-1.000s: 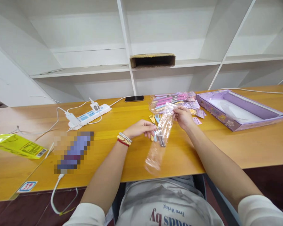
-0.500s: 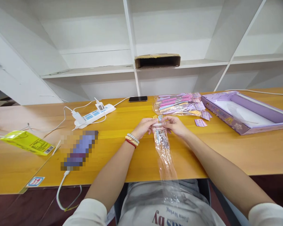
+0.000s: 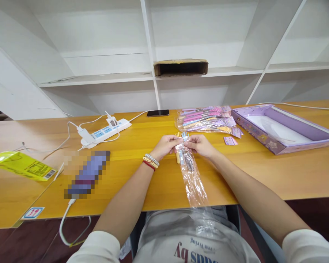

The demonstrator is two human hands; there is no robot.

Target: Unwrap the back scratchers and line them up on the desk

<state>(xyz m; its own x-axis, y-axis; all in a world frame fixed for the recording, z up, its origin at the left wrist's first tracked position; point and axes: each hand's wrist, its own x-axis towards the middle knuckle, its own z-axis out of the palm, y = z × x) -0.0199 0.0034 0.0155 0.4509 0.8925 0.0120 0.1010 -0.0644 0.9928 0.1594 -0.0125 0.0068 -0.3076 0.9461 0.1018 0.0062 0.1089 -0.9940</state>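
In front of me, my left hand (image 3: 167,145) is closed, pinching the upper part of a yellow claw-tipped stick (image 3: 178,134) and the mouth of a clear plastic bag (image 3: 193,182). On the other side, my right hand (image 3: 199,144) grips the bag's top edge beside a light-blue claw-tipped stick (image 3: 184,134). Both sticks look like back scratchers; their claw ends stick up out of the bag. The long bag hangs down over the table edge onto my shirt. Fingers hide part of the sticks' necks.
Bagged bundles of similar coloured sticks (image 3: 205,118) lie behind my hands, with small purple cards (image 3: 230,141) nearby. A purple box tray (image 3: 279,148) stands at right. To the left are a power strip (image 3: 106,131), a pixelated phone (image 3: 89,175), cables and a yellow carton (image 3: 24,166).
The view has shifted slightly. My hands remain at the bag's mouth; more of a yellow handle shows beside the bag below my fingers, and the right thumb has moved onto its front.
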